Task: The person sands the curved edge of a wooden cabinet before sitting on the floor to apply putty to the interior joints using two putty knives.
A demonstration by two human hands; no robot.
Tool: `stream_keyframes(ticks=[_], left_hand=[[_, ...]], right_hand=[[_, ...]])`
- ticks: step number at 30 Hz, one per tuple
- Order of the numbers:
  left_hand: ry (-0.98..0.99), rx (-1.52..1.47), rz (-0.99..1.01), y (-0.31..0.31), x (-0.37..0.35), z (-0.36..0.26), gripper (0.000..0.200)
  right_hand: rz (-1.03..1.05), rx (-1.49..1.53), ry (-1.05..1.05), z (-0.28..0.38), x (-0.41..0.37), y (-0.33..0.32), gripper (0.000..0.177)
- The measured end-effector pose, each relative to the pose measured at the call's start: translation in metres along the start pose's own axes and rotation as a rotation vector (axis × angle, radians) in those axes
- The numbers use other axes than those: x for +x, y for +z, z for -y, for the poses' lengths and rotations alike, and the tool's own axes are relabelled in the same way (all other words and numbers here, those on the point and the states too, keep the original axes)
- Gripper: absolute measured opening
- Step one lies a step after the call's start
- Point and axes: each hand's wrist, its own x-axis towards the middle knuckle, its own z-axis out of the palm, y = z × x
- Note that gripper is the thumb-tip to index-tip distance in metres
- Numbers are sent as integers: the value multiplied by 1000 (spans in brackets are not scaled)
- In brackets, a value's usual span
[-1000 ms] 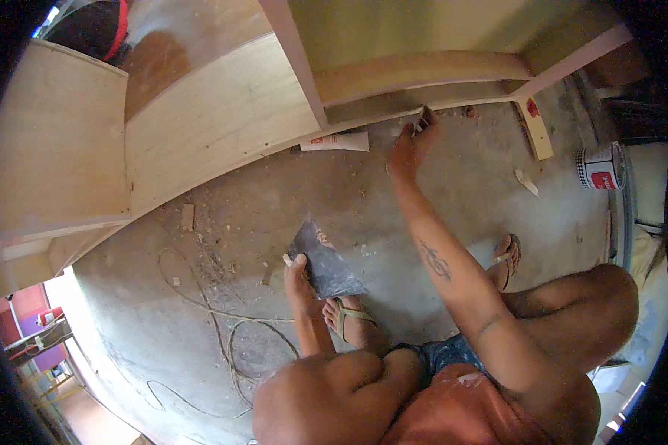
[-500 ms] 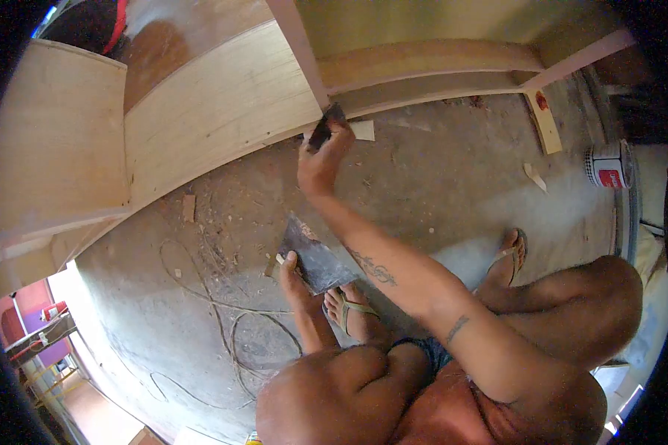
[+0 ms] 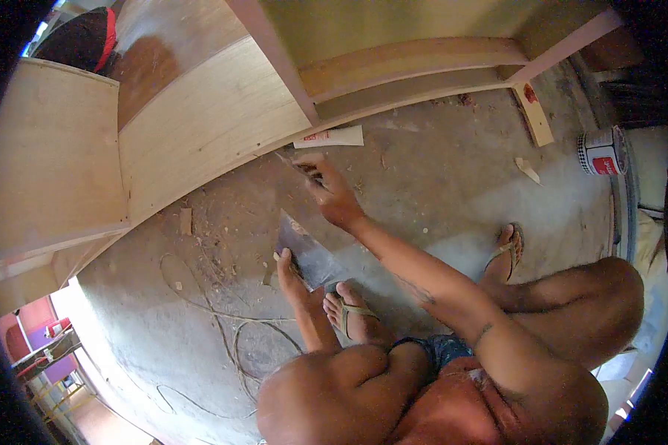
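My left hand point(image 3: 292, 279) grips a dark flat metal plate point(image 3: 309, 256) by its near-left edge, above the floor by my foot. Thumb on top, it keeps the plate tilted. Closed around a thin dark scraper point(image 3: 288, 160), seen nearly edge-on, my right hand point(image 3: 332, 194) hovers just short of the wooden cabinet's bottom edge point(image 3: 223, 172). The scraper's tip is apart from the wood. Behind that hand, a white tube or strip with red print point(image 3: 341, 136) lies on the floor against the cabinet.
A loose cord point(image 3: 223, 315) coils across the concrete floor on the left. At the right stand a paint can point(image 3: 601, 152) and a wooden block point(image 3: 536, 119). Wood scraps and debris are scattered around. My sandalled feet point(image 3: 349, 311) rest on the floor.
My right hand has drawn back from the cabinet's upright post, bringing the scraper down and turning it edge-on. The printed white piece is more exposed. My left hand and plate stay nearly still.
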Motion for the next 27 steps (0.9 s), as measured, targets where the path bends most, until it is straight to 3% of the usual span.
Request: stream_keyframes(ticks=[2, 4, 9, 11, 12, 14, 15, 16, 18, 20, 24, 26, 27], left_hand=[[17, -40, -59, -1, 14, 4, 25], [-39, -214, -75, -9, 29, 3, 21], [-34, -249, 48, 20, 31, -3, 25], [100, 39, -66, 29, 18, -10, 30], [164, 351, -17, 30, 9, -14, 39], [112, 454, 78, 22, -9, -10, 40], [64, 555, 185, 23, -16, -7, 42], [32, 529, 154, 38, -21, -6, 42], [54, 480, 99, 45, -15, 2, 42], [50, 410, 81, 39, -7, 5, 41], [-40, 216, 197, 17, -3, 11, 42], [-37, 189, 162, 10, -2, 14, 41], [-34, 191, 160, 8, -4, 15, 41]], right_hand=[[52, 102, 59, 17, -9, -12, 31], [171, 264, -193, 35, -25, -19, 36], [254, 234, -178, 32, -36, -5, 47], [405, 34, -178, 13, -24, -23, 49], [413, 35, -177, 7, -21, -33, 49], [516, -70, -24, -2, -22, -54, 39], [273, 24, 139, -3, -22, -62, 37], [32, 112, 291, -5, -17, -72, 36], [-135, -1023, 43, -47, -26, -110, 30], [-813, 647, 432, 4, 10, -113, 28], [-745, 572, 445, -25, 16, -137, 40], [-400, 262, 641, -34, 20, -133, 46], [-398, 264, 642, -67, 21, -124, 46]])
